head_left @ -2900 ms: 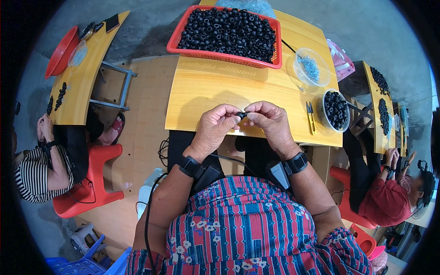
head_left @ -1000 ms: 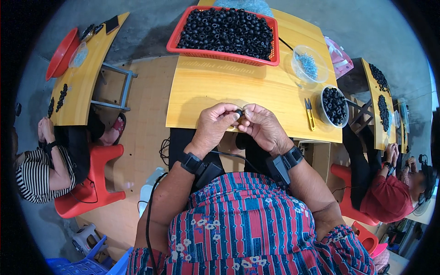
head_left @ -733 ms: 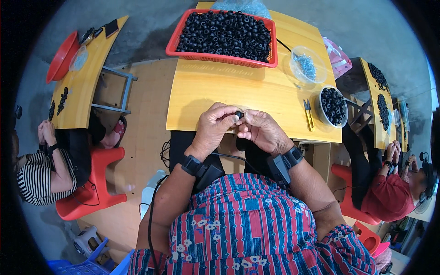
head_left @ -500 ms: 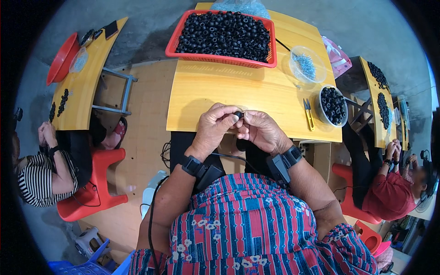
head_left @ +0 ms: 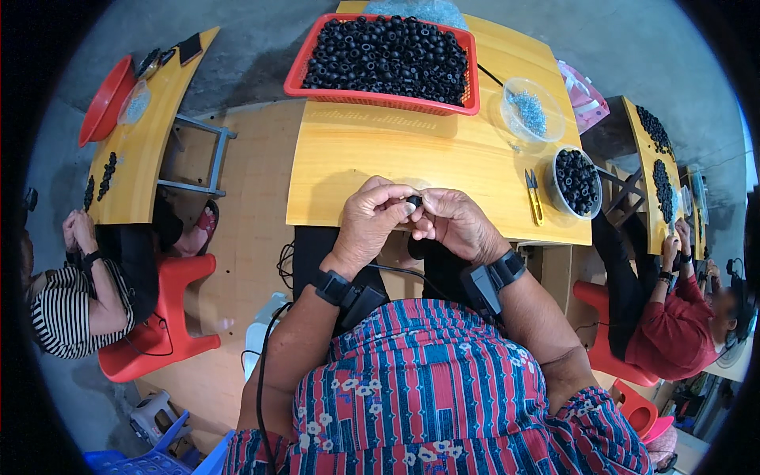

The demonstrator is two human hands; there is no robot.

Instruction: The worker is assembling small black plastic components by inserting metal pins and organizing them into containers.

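In front of my chest, near the table's front edge, a small black plastic part (head_left: 414,202) sits between the thumb and forefinger of my left hand (head_left: 369,218). My right hand (head_left: 463,226) pinches close against the part's right side, thumb and forefinger pressed together. Whatever those right fingertips hold is too small to make out. Beyond both hands, a red plastic basket (head_left: 381,100) is heaped with many similar black parts. To the right stand a clear tub of black parts (head_left: 576,182) and a clear bowl of small silvery pieces (head_left: 529,113).
Yellow-handled thread snips (head_left: 534,198) lie on the wooden table (head_left: 348,150) beside the tub. A clear bag (head_left: 419,11) is behind the basket. Co-workers sit at a left table (head_left: 142,162) and a right table (head_left: 657,226). A black cable (head_left: 265,372) runs along my left arm.
The black part has turned slightly between my fingers, and my right fingertips have shifted a little on it. On the right, a co-worker's hands have risen slightly.
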